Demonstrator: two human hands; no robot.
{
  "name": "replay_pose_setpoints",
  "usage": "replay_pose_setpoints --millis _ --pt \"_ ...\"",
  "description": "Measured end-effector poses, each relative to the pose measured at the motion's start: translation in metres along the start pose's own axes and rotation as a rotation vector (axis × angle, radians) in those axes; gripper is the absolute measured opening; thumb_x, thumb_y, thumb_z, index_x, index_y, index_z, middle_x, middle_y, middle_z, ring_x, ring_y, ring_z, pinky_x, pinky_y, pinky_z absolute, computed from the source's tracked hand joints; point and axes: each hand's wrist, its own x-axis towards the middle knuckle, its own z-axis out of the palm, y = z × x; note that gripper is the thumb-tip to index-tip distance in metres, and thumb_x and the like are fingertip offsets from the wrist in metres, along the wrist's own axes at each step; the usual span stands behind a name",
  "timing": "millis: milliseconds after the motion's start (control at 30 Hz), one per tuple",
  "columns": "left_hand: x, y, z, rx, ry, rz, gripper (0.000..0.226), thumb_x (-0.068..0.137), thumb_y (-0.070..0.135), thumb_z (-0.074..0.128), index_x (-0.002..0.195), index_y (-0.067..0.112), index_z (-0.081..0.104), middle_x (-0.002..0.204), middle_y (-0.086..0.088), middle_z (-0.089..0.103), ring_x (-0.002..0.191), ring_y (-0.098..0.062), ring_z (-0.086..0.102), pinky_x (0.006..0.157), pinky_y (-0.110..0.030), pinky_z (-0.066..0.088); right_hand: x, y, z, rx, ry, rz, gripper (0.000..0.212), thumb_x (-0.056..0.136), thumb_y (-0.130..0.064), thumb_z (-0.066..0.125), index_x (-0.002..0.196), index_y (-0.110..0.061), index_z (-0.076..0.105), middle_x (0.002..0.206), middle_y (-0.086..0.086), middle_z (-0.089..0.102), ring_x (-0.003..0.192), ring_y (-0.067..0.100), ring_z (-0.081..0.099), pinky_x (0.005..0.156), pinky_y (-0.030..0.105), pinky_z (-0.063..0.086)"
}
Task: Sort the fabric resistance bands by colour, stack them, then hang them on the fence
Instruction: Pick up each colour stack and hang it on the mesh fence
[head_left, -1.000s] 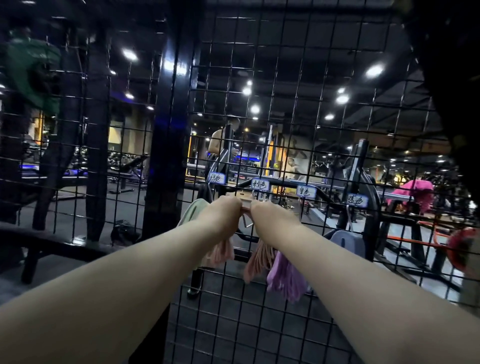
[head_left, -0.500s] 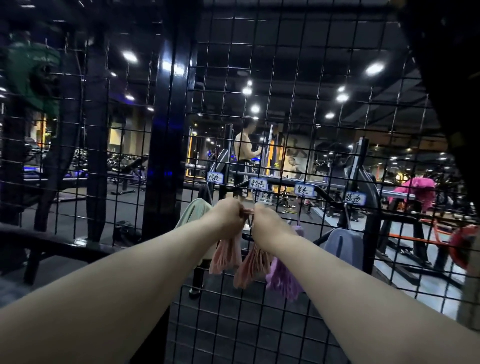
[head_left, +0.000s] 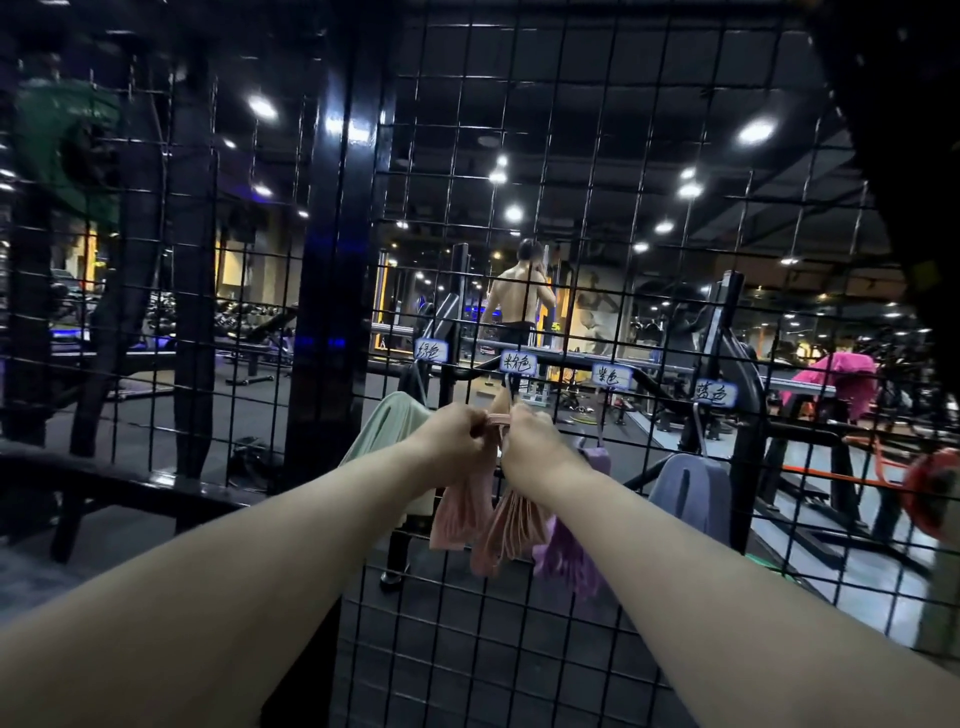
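Both forearms are seen extended toward the wire fence, and the hands are held close together just in front of it, below the second of four handwritten labels. The left hand is clenched round the top of the pink bands, one bundle of which is seen hanging below that wrist. The right hand is likewise closed on the pink bands, a second fan of them hanging beneath it. A short pink strip is stretched between the two fists (the fingertips are turned away and cannot be inspected). Whether the pink bands are caught on a hook cannot be determined, the spot being covered by the hands. The green bands are found hung on the fence just left of the left hand and partly hidden by that wrist. The purple bands are hung just right of the pink ones, below the right forearm and close against the pink fan. The grey-blue bands are hung further right, apart from both hands, under the fourth label. A black post is noted at the left edge of the mesh panel. Beyond the mesh, gym machines, ceiling lights and a person seen from behind are recorded.
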Motion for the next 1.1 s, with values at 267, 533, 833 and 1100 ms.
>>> replay_pose_setpoints --millis 267,533,833,1100 --pt "0.002 0.003 0.003 0.121 0.130 0.028 0.021 0.094 0.022 0.059 0.113 0.012 0.058 0.102 -0.006 0.067 0.090 -0.018 0.061 0.080 -0.026 0.046 0.004 0.001 0.003 0.031 -0.011 0.014 0.030 0.097 -0.014 0.036 0.124 -0.009 0.047 0.129 0.017 0.046 0.106 0.033 0.058 0.090 0.044 0.048" --pt "0.003 -0.005 0.016 0.078 0.153 0.018 0.019 0.088 0.011 0.056 0.099 0.016 0.071 0.090 -0.001 0.072 0.088 -0.019 0.067 0.082 -0.038 0.055 0.004 0.003 0.006 0.036 0.008 0.053 0.024 0.098 -0.014 0.035 0.115 -0.011 0.050 0.113 0.013 0.059 0.101 0.034 0.060 0.075 0.038 0.045" --pt "-0.008 -0.009 0.028 -0.006 0.193 0.038 0.016 0.100 0.015 0.048 0.097 0.010 0.063 0.093 -0.002 0.069 0.087 -0.020 0.063 0.077 -0.032 0.048 -0.005 0.005 0.021 0.098 0.036 0.056 0.030 0.100 -0.010 0.030 0.127 -0.009 0.044 0.132 0.015 0.050 0.119 0.036 0.053 0.086 0.042 0.040" --pt "-0.016 -0.015 0.039 0.034 0.258 -0.013 0.015 0.094 0.013 0.051 0.093 0.019 0.065 0.087 0.005 0.068 0.080 -0.016 0.060 0.071 -0.030 0.046 -0.009 0.009 0.028 0.214 0.019 0.053 0.031 0.101 -0.020 0.028 0.127 -0.009 0.041 0.127 0.018 0.048 0.114 0.036 0.055 0.097 0.054 0.045"
